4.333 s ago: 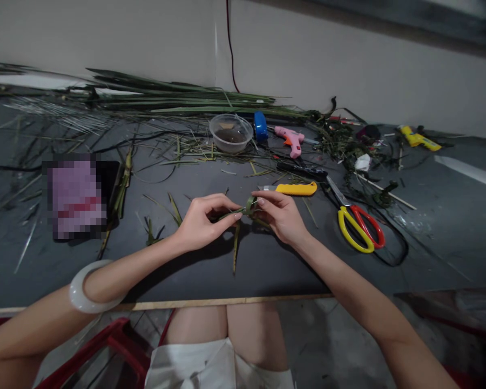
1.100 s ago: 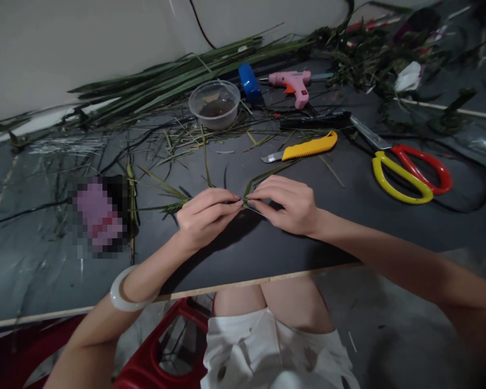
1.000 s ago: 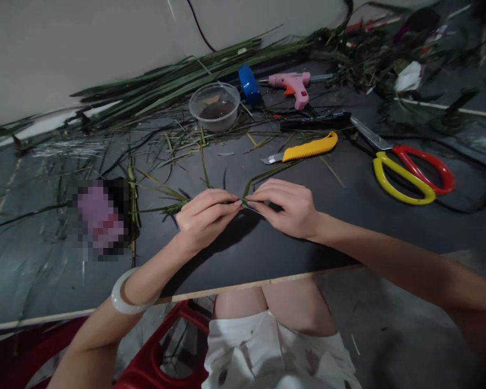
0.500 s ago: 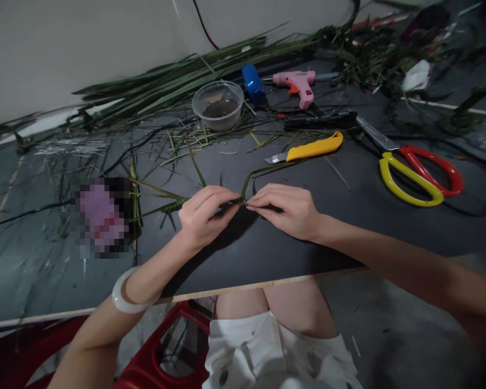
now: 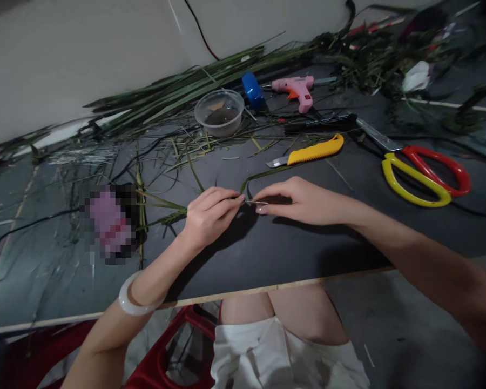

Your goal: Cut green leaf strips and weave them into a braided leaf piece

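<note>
My left hand [image 5: 214, 216] is closed in a pinch on a piece woven from green leaf strips [image 5: 173, 216], whose loose ends fan out to the left of the fingers. One green strip [image 5: 263, 174] rises from the fingertips and bends right toward the yellow utility knife [image 5: 314, 151]. Facing it, my right hand [image 5: 308, 201] has thumb and forefinger on either side of a thin, pale wire-like piece [image 5: 260, 202] at the left fingertips. Whether it is wire or a needle is too small to tell. Both hands are just above the dark tabletop [image 5: 243, 259].
Scissors with red and yellow handles [image 5: 417, 200] lie at right. Behind the hands are a clear plastic bowl [image 5: 219, 127], a blue tape roll [image 5: 252, 91], a pink glue gun [image 5: 295, 89] and long green leaves [image 5: 174, 92]. A blurred-out pinkish object [image 5: 110, 221] lies left.
My right hand has shifted slightly right, its thumb and forefinger parting a little around the thin piece. My left hand keeps its pinch. The whole view has shifted slightly.
</note>
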`<state>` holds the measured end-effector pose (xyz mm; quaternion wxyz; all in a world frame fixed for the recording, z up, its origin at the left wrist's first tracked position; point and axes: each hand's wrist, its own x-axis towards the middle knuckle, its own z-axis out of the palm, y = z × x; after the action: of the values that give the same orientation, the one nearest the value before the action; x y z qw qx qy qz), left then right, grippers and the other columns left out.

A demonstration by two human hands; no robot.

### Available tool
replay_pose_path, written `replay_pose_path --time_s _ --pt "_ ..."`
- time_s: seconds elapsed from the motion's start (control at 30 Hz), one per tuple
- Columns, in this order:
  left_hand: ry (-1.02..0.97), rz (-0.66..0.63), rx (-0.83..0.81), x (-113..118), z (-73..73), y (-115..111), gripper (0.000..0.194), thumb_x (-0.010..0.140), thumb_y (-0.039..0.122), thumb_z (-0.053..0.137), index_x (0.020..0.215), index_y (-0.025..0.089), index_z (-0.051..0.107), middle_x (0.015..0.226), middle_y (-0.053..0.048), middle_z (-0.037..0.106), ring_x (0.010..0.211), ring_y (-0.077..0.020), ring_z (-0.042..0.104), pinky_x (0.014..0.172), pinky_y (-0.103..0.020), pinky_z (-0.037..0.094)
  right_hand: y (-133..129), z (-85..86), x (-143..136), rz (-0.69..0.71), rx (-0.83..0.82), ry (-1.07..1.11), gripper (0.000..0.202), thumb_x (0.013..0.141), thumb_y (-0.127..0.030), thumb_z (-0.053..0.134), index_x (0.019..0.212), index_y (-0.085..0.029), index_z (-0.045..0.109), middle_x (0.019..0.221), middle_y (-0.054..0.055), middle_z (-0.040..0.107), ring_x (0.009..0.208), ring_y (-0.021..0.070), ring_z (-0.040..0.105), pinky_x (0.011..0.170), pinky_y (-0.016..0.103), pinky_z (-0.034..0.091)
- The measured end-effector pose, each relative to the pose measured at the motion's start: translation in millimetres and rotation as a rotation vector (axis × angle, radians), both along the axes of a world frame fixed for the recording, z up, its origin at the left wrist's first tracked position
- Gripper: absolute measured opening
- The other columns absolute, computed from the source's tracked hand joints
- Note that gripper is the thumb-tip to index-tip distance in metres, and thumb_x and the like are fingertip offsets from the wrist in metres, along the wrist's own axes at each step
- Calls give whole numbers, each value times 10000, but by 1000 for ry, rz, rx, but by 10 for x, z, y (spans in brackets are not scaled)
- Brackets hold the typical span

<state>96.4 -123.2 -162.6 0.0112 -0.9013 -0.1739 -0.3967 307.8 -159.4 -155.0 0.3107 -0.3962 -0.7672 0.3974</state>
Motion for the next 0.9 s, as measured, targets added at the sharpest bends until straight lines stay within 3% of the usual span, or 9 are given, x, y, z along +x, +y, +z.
replay_pose_path --time_s 0.1,0.17,0.3,0.4,0.57,0.77,0.9 --pt "-37 35 -11 7 11 11 71 761 87 648 754 157 632 736 -28 694 652 -104 636 637 -208 529 91 72 161 220 -326 64 289 871 -343 506 799 -181 733 753 30 729 671 125 671 600 209 515" --pt "-52 62 -17 6 17 11 66 763 98 649 747 161 637 734 -24 697 645 -101 640 627 -205 531 133 66 225 290 -504 185 315 869 -381 506 834 -166 734 746 49 732 648 124 675 576 206 526" --pt "-88 96 -36 -7 18 7 64 752 99 660 759 162 652 739 -29 703 647 -107 646 624 -214 538 169 -11 244 211 -775 363 257 749 -390 667 798 -144 721 677 61 722 544 121 655 506 206 528" --pt "-126 110 -74 -12 17 0 61 746 99 665 762 158 663 740 -34 705 658 -112 652 628 -215 539 171 -51 196 51 -841 430 245 633 -350 771 716 -136 687 620 56 708 511 125 647 471 199 520" --pt "-183 165 -248 2 28 -30 14 745 126 676 751 136 684 746 -47 707 667 -112 655 643 -203 536 118 -34 26 -299 -605 552 294 562 -330 814 630 -134 605 637 45 706 557 130 662 497 203 532" --pt "-216 176 -422 37 42 -70 32 730 174 701 727 143 692 735 -42 711 666 -115 656 641 -205 530 -14 -74 -203 -471 -169 490 213 603 -307 785 612 -158 633 605 11 674 579 133 641 587 257 547" --pt "-208 125 -502 50 50 -90 36 719 171 712 732 142 695 733 -40 711 667 -112 655 645 -200 524 -60 -156 -281 -478 12 459 153 639 -253 761 614 -161 641 683 22 696 663 145 657 658 266 552"
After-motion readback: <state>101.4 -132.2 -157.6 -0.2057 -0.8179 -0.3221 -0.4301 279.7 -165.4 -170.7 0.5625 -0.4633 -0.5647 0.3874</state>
